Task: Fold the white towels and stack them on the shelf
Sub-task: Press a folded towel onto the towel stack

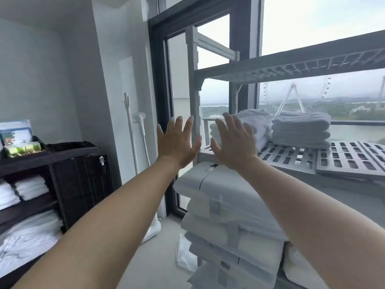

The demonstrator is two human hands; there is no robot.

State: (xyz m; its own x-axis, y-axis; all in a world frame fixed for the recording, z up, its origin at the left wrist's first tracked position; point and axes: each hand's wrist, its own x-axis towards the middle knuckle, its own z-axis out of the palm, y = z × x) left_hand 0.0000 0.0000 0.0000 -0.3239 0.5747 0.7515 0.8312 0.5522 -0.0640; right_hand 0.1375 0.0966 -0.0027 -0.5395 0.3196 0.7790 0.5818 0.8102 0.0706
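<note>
both hands up in front of the shelf (343, 161), palms fwd; left hand (177, 142) spread wide, fingers (188, 127) straight, nothing in it; right hand (233, 142) same story, flat, splayed, empty; so no towel in play rn; reads to me as a gap between towels, w/ two folded piles already up there; near stack (258, 124) sits at the shelf's end, right behind the right hand's fingertips in this view; touching or just short of it, can't tell; far stack (301, 130) sits just beside it, neat & square, well clear of both hands; left hand is off the shelf altogether, over by the window frame (160, 80); next move, i'd guess, is fetching another towel; loose white linen (27, 238) lies low in the dark cabinet (79, 180), well apart from both hands; that calls for dropping the arms, turning that way, & pinching two corners so it hangs flat for the fold
</note>
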